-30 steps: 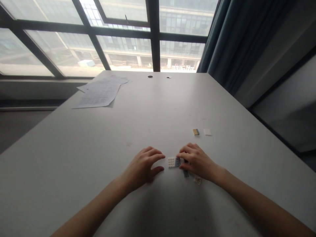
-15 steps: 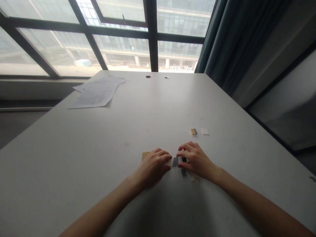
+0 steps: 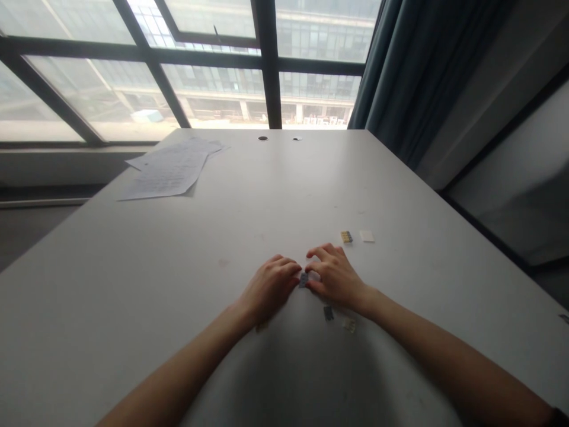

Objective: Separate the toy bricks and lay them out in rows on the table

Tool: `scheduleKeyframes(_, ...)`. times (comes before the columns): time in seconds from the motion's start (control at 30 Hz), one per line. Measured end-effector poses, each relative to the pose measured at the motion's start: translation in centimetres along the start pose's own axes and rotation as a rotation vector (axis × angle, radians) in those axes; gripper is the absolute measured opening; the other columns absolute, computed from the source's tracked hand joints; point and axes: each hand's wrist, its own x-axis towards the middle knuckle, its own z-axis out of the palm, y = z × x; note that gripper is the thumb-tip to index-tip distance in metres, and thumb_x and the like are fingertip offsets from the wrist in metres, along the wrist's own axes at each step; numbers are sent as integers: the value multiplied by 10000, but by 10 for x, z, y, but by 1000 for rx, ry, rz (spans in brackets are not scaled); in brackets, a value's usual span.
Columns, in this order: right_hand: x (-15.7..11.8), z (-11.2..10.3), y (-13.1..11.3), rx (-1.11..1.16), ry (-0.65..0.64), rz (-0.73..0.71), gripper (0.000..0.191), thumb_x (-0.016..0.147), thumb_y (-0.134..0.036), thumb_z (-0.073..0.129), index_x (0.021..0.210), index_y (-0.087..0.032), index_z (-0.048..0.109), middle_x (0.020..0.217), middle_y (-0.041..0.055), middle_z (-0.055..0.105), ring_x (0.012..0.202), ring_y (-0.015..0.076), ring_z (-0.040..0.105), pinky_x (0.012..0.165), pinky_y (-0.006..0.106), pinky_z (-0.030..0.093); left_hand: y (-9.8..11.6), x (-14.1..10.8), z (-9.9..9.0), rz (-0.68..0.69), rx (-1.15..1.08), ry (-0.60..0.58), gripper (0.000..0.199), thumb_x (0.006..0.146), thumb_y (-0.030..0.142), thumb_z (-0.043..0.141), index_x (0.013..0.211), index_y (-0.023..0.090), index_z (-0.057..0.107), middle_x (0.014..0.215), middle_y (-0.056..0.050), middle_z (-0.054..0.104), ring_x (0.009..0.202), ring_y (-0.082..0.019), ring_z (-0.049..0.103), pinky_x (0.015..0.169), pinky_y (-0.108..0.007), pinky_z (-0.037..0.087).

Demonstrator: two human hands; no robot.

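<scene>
A small grey studded piece (image 3: 303,280) lies between my two hands. My left hand (image 3: 273,284) has its fingers bent together at the left side of this piece; whatever is under them is hidden. On the other side, my right hand (image 3: 331,274) curls its thumb and fingers around something pale that is mostly covered. A dark grey piece (image 3: 328,313) and a beige piece (image 3: 349,325) lie on the table below my right hand. Part of a tan piece (image 3: 262,327) shows under my left wrist.
Beyond my right hand lie a yellow and grey piece (image 3: 346,237) and a flat white piece (image 3: 367,236). Printed papers (image 3: 166,172) rest at the far left of the white table (image 3: 275,196), before a window. A dark curtain (image 3: 409,77) hangs at the right.
Both hands have moved slightly up and left, with the grey piece between them. The yellowish piece beside my left hand no longer shows there. The dark grey piece is now uncovered below my right hand.
</scene>
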Motion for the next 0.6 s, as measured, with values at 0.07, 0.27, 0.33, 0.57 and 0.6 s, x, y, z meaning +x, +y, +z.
scheduleKeyframes(0.07,11,0,0,-20,-15,-4,146,777,-283,675,887,-194,712,1131,58,623,1091,248,455,907,388,326,-7,9,-2,-16,19,10,108,806,112,608,858,184,669,922,-26,711,872,-191,594,822,-300,473)
scheduleKeyframes(0.27,33,-1,13,-70,-27,57,186,780,-301,641,901,-180,715,1116,74,622,1075,259,459,875,393,327,-20,35,-2,-11,64,3,115,799,131,614,879,186,676,889,-35,707,862,-198,607,810,-304,471)
scheduleKeyframes(0.33,33,-3,19,-68,-21,64,188,777,-302,643,908,-187,715,1114,70,621,1073,260,459,873,394,325,-22,41,0,-11,77,3,128,793,130,612,891,183,675,883,-40,706,856,-200,607,801,-304,472)
scheduleKeyframes(0.57,27,-8,32,-50,-23,102,181,772,-315,666,902,-197,711,1111,67,621,1080,258,455,891,399,314,-31,50,-2,-17,76,12,137,768,155,636,901,182,657,874,-36,699,845,-200,606,787,-307,475)
scheduleKeyframes(0.6,25,-8,31,-37,-15,95,180,770,-314,672,901,-197,709,1111,63,621,1082,255,456,898,398,310,-32,48,-5,-12,70,14,127,769,163,642,894,182,652,873,-35,696,844,-200,605,786,-309,474)
